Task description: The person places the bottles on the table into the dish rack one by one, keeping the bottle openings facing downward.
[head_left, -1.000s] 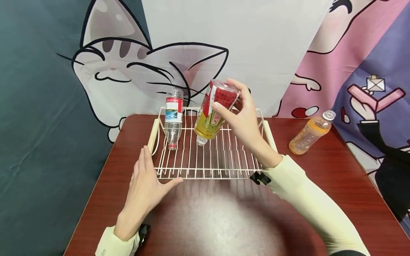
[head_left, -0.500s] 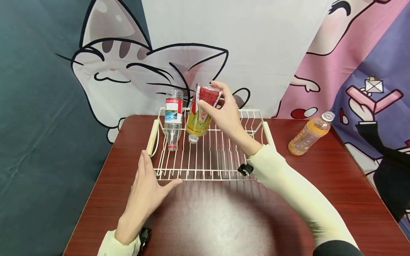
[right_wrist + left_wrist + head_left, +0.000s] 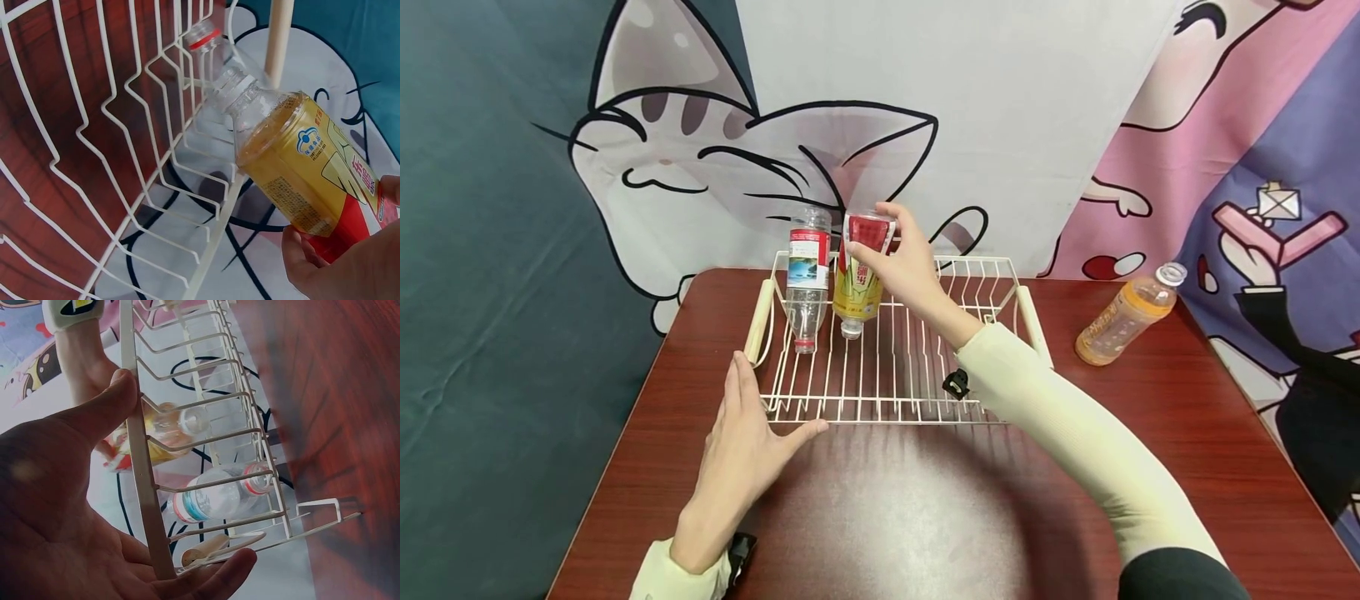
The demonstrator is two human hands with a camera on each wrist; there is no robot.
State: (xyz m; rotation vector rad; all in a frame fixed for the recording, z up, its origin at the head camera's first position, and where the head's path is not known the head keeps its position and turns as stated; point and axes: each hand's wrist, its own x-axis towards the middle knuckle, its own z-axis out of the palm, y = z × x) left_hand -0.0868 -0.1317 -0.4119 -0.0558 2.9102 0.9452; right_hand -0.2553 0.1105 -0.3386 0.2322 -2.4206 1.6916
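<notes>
Fingers of the left hand (image 3: 733,458) are straight and lie close together, with the thumb spread wide of them, at the near left corner of the white wire rack (image 3: 145,481); the left wrist view shows the thumb tip at the rack's front rail. Behind that side hangs a cloth printed with a smiling cat (image 3: 662,187). Next comes the rack's pale left handle (image 3: 758,323), and just inside it a clear bottle (image 3: 806,304) lies neck down along the wires, its label red, white and blue (a red ring circles its neck). Just to the right of it is the yellow and red bottle (image 3: 857,300), also neck down and tilted over the rack; whether it touches the wires I cannot tell. Fingers and thumb of the right hand (image 3: 906,262) are curled round its raised base end. Farther right is the pale right handle (image 3: 1034,323), and beyond it, well apart from the rack, an orange-banded bottle (image 3: 1123,321) stands neck up on the reddish-brown table (image 3: 910,508), with pink and purple printed cloth (image 3: 1210,150) behind.
</notes>
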